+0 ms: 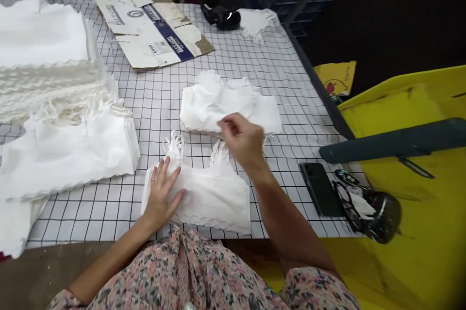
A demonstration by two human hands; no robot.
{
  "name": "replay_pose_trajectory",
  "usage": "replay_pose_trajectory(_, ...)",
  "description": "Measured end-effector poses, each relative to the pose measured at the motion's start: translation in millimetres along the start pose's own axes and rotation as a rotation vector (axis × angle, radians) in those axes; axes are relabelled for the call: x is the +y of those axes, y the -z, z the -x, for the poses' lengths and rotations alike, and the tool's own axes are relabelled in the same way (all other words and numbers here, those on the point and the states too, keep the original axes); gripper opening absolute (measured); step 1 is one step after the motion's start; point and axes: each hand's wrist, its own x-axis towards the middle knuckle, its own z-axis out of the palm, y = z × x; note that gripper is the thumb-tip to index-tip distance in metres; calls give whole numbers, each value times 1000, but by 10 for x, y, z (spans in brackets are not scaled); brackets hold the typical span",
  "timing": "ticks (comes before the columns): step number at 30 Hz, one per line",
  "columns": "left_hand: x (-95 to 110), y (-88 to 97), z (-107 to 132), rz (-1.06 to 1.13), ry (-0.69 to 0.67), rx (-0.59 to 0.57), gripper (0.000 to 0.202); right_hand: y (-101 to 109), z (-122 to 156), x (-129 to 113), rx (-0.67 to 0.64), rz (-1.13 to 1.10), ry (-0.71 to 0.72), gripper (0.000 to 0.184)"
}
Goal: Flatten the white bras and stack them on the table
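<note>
While the white top (214, 198) lies on the table (294, 106), the left hand (162, 198) rests on its left side, fingers spread wide, hiding some cloth. The right hand (244, 142) is up by the top's far edge, thumb and first finger pinched; I can't tell if they hold something tiny. Behind the top is a white pile (207, 106), partly hidden by that hand. Left of the top, big white stacks (73, 150) run out of view. Far behind the top, a shiny black thing (228, 20) is hard to make out.
</note>
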Motion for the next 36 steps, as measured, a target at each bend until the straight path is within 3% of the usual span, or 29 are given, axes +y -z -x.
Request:
replay_pose_trajectory(3, -134, 263, -551, 220, -3, 28, 45, 395, -207, 679, 255, 168, -67, 16)
replay_pose_trajectory(5, -207, 339, -1047, 324, 14, 47, 34, 531, -343, 1141, 305, 269, -153, 17)
replay_pose_trajectory(7, -239, 318, -1541, 411, 67, 64, 27, 536, -430, 1472, 280, 279, -191, 22)
replay_pose_trajectory(9, -229, 240, -1946, 448, 148, 60, 24, 448, -465, 1647, 241, 259, -194, 25)
replay_pose_trajectory(12, -174, 118, -2315, 434, 291, 42, 24, 296, -459, 1755, 227, 224, -192, 25)
replay_pose_trajectory(16, -112, 46, -2486, 377, 415, 65, 30, 245, -482, 1881, 368, 133, -272, 18)
replay_pose_trajectory(19, -85, 28, -2534, 307, 443, 61, 26, 262, -527, 1900, 302, 132, -370, 18)
replay_pose_trajectory(25, -109, -7, -2609, 234, 466, 109, 28, 330, -481, 1752, 326, 268, -185, 7)
replay_pose_trajectory(31, -185, -48, -2687, 168, 395, 139, 17, 340, -477, 1797, 310, 174, -210, 11)
replay_pose_trajectory(36, -153, -70, -2734, 92, 331, 180, 20, 239, -546, 1694, 301, 175, -169, 7)
